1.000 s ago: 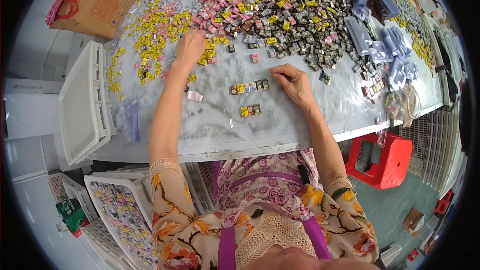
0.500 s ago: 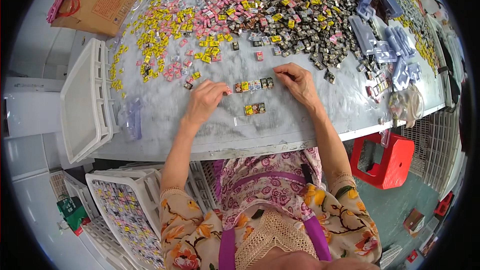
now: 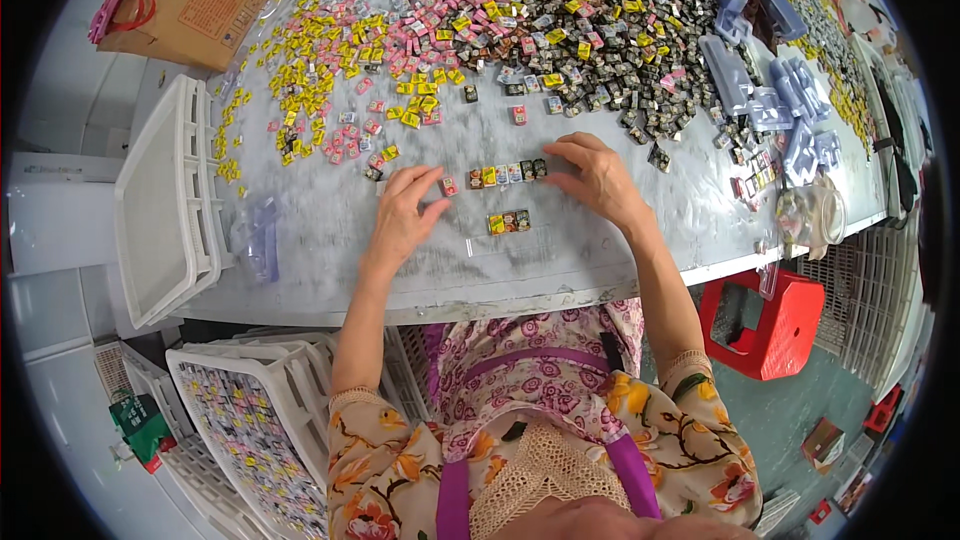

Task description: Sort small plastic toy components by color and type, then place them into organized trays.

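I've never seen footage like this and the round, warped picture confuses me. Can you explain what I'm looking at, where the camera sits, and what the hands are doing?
The camera is worn on the person's head and looks down, so its wide lens bends straight edges. There is no machine: two bare hands work at a grey tabletop. The left hand and right hand rest at either end of a short row of small wrapped pieces; whether either pinches a piece is unclear. A shorter row of three pieces lies nearer the person. Beyond lie loose yellow, pink and dark pieces, with a white plastic tray at the table's left edge.
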A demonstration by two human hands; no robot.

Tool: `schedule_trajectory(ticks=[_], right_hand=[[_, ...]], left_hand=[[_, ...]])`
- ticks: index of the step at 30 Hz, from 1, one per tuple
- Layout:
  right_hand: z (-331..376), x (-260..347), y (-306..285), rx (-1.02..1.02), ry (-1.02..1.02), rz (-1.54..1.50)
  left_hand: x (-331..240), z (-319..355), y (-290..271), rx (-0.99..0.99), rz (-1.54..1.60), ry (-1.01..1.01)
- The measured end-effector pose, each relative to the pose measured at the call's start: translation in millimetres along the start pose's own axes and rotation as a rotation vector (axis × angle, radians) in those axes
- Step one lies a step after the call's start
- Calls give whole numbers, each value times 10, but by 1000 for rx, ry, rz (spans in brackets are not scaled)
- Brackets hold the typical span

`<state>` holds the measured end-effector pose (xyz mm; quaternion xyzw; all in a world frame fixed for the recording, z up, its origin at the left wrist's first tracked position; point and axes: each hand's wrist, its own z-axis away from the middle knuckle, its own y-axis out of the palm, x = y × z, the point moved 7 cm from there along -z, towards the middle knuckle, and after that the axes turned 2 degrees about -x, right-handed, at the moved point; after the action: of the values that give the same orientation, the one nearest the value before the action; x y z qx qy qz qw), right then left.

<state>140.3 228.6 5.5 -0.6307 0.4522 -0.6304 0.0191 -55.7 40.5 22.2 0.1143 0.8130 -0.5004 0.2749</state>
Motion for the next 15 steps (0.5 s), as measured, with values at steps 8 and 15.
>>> schedule_trajectory(ticks=[8, 15], right_hand=[[-41, 145, 106, -1, -108, 217], [-41, 165, 145, 23, -114, 208]], left_hand=[[30, -149, 231, 136, 51, -129], [-9, -212, 323, 228, 129, -186]])
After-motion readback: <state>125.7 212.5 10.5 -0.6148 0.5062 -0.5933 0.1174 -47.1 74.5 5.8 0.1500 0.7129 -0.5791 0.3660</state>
